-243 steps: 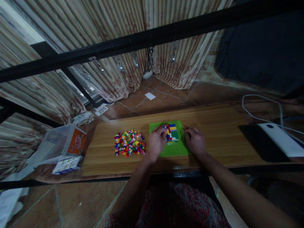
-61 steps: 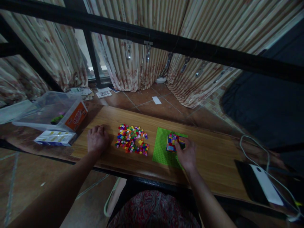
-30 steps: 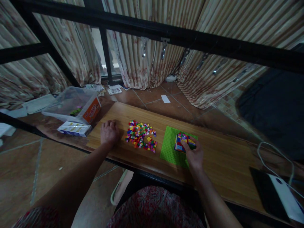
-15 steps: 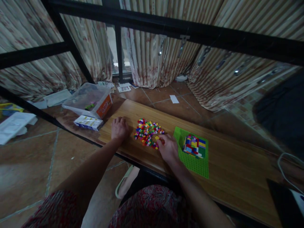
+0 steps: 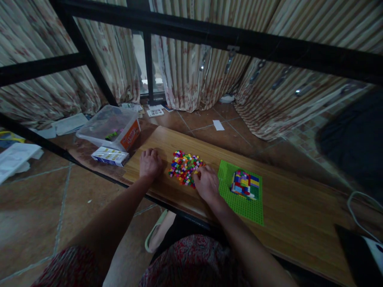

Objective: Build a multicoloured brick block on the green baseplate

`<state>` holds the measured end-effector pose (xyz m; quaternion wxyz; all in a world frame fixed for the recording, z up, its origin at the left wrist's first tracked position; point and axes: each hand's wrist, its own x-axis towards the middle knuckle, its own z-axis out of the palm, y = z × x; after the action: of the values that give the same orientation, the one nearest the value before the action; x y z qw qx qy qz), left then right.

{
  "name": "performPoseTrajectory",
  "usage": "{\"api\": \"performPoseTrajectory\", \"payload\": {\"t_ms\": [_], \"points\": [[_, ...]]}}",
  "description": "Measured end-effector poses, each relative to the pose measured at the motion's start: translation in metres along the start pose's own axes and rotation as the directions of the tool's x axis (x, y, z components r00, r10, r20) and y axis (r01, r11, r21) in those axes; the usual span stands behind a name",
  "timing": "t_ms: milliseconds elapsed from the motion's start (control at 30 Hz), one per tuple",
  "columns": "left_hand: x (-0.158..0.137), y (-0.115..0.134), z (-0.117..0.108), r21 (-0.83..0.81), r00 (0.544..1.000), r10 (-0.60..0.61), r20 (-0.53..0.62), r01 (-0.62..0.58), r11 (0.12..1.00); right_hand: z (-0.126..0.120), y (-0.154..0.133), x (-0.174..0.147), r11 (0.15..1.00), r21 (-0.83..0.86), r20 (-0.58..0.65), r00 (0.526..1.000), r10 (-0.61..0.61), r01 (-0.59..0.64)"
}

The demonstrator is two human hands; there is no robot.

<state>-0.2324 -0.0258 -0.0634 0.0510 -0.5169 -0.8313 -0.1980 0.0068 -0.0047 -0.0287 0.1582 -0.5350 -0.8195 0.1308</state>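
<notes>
My right hand (image 5: 206, 182) is closed in a pinch on a small yellow toy brick (image 5: 196, 172), at the right edge of a pile of loose coloured bricks (image 5: 184, 165). Its other fingers are curled, and part of the brick is hidden by them. Left of the pile, my left hand (image 5: 150, 163) rests on the wooden table with its fingers curled in and no brick showing in it. To the right lies a green baseplate (image 5: 239, 209). A multicoloured brick build (image 5: 243, 184) stands on its upper part.
The wooden table (image 5: 293, 211) runs from left to right. At its left end are a clear plastic tub (image 5: 103, 123) with an orange label and a small box (image 5: 110, 156). A dark metal frame (image 5: 191, 28) crosses above. A white cable (image 5: 356, 207) lies at the right.
My right hand has shifted slightly left, closer over the brick pile, with the yellow brick still at its fingertips. My left hand stays in place.
</notes>
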Motion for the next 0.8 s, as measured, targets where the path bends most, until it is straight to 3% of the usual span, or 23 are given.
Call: {"api": "performPoseTrajectory", "payload": {"t_ms": [133,267,400,800], "points": [[0.001,0.000,-0.001,0.002,1.000,0.000,-0.003,0.000,1.000,-0.006,0.003,-0.006,0.948,0.305,-0.037,0.993,0.112,-0.095],[0.001,-0.002,0.001,0.003,1.000,0.021,-0.022,-0.021,1.000,-0.010,0.011,-0.019,0.775,0.615,-0.032,0.978,0.208,-0.145],[0.002,-0.004,0.002,0.000,0.999,0.041,-0.032,-0.041,0.999,-0.017,0.024,-0.038,0.649,0.749,-0.044,0.969,0.244,-0.130],[0.004,-0.005,0.002,0.007,0.999,0.043,-0.032,-0.043,0.999,-0.057,0.091,-0.093,0.780,0.601,-0.187,0.919,0.347,-0.172]]}}
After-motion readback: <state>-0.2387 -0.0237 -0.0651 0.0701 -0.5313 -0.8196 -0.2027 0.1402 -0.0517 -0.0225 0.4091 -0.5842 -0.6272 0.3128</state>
